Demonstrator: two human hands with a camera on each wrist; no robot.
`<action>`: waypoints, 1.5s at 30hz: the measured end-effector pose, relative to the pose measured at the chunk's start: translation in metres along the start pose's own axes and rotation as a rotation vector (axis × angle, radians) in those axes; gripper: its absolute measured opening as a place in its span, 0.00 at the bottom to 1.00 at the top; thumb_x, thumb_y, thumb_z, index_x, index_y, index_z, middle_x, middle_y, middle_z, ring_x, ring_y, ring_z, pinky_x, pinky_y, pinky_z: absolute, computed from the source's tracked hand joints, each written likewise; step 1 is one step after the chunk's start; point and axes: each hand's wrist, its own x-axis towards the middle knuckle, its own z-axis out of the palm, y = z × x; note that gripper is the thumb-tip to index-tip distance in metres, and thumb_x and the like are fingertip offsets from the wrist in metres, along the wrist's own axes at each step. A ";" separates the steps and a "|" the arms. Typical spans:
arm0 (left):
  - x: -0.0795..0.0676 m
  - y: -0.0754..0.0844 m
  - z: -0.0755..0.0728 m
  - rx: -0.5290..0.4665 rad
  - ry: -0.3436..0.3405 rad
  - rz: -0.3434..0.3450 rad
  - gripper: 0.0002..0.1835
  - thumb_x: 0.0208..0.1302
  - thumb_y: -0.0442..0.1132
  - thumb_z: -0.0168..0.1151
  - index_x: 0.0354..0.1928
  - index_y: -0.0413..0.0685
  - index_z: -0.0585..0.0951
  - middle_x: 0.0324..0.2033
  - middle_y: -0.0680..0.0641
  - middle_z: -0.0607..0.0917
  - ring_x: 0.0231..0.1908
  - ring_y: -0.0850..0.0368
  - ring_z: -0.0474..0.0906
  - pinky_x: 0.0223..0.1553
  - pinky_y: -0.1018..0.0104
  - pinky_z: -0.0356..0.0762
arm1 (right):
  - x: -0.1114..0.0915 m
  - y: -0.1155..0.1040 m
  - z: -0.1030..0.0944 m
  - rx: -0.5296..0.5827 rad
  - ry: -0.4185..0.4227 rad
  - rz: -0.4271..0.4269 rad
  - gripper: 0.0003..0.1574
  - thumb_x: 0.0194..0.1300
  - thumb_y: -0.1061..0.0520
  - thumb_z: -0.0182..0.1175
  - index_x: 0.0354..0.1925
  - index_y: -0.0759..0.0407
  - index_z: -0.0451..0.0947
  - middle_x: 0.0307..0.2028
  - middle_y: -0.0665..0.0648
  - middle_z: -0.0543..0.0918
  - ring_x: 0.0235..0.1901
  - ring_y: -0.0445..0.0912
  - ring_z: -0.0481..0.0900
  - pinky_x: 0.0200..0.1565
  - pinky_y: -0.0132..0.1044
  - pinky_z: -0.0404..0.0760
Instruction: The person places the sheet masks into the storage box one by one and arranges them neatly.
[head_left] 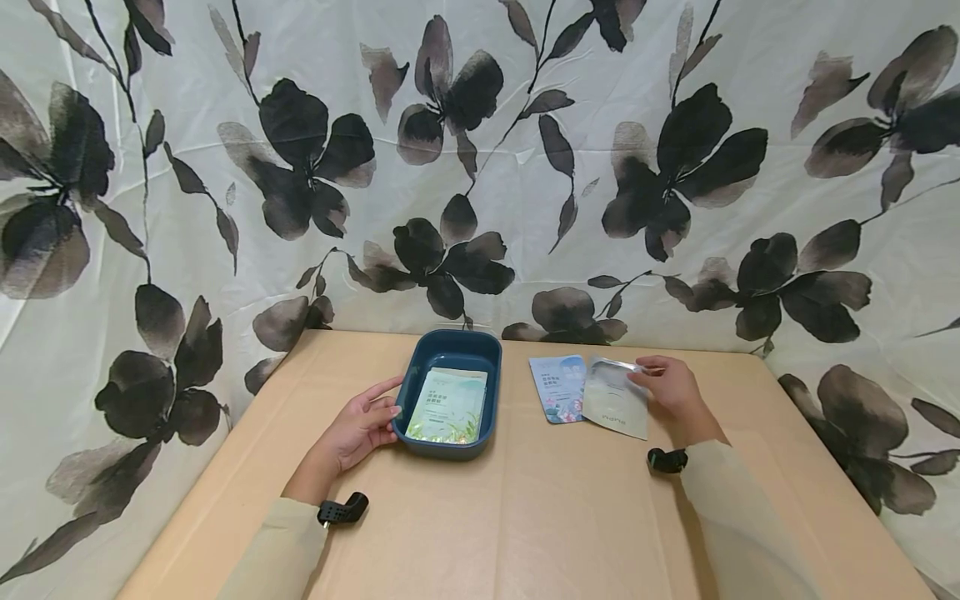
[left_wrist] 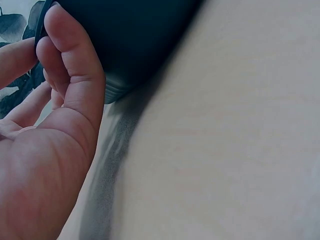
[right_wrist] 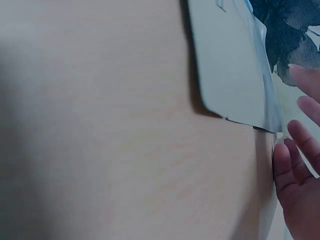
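Note:
My left hand (head_left: 363,425) holds the left rim of a dark blue rectangular bin (head_left: 447,451), with fingers and thumb at its edge in the left wrist view. A pale green printed packet (head_left: 447,406) lies inside the bin. On the right, my right hand (head_left: 670,386) pinches the upper right corner of a silvery-white flat packet (head_left: 617,396). Its left edge overlaps a blue printed packet (head_left: 558,388) lying on the table. In the right wrist view the pale packet (right_wrist: 230,65) slopes, with a shadow beside its edge.
The table (head_left: 510,517) has a light tan cover. A white curtain (head_left: 555,242) with dark flowers hangs behind it and along both sides. Each wrist wears a black band device (head_left: 343,508). The bin stands near the table's back edge, left of the loose packets.

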 end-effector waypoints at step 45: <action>0.000 -0.002 -0.002 0.001 -0.037 0.021 0.37 0.75 0.32 0.57 0.81 0.51 0.55 0.40 0.52 0.81 0.29 0.63 0.77 0.35 0.69 0.85 | 0.009 -0.003 0.005 -0.144 -0.079 -0.001 0.37 0.67 0.53 0.69 0.66 0.71 0.71 0.57 0.72 0.75 0.52 0.61 0.72 0.58 0.53 0.73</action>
